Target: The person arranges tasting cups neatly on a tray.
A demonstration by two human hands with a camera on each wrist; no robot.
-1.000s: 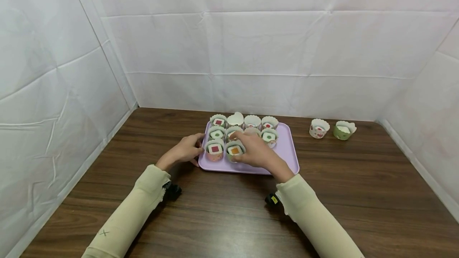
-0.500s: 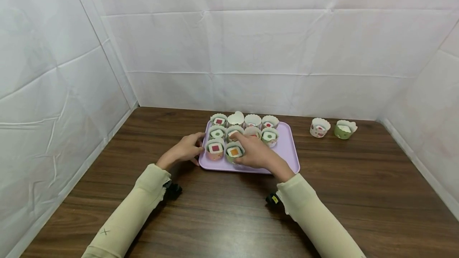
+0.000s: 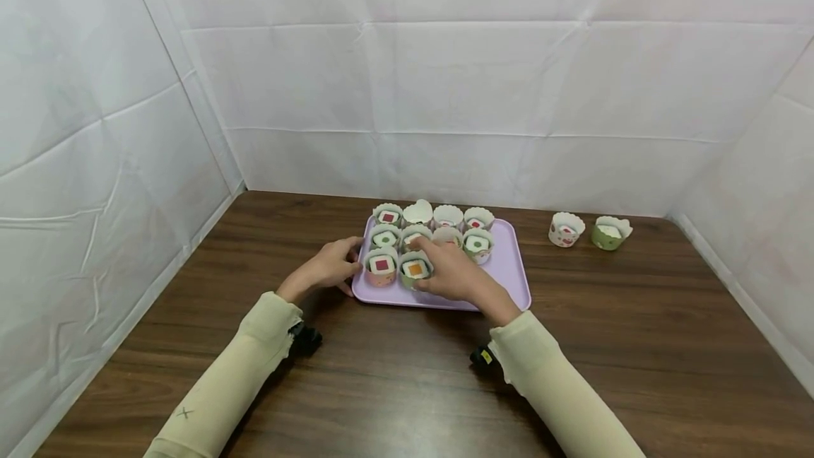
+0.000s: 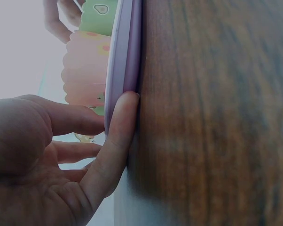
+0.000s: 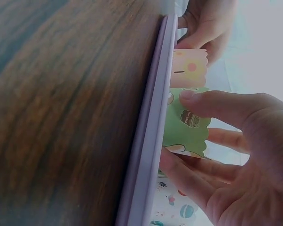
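Note:
My left hand (image 3: 327,265) pinches the left rim of a lilac tray (image 3: 505,260); in the left wrist view a finger (image 4: 122,117) lies along the rim's underside and the thumb is at its upper side. My right hand (image 3: 454,271) holds a green paper baking cup (image 5: 186,122) standing in the tray's front row, thumb on its near wall and fingers round the other side. Inside that cup sits a white piece with an orange square (image 3: 415,269) on top. Left of it stands a pink baking cup (image 3: 381,276) holding a white piece with a red square.
Several more filled baking cups fill the tray's two back rows, among them a cup with a green-dotted piece (image 3: 478,244). On the brown wooden table (image 3: 394,387), a white patterned cup (image 3: 565,230) and a green cup (image 3: 609,234) stand to the right. White curtains (image 3: 445,76) enclose the table.

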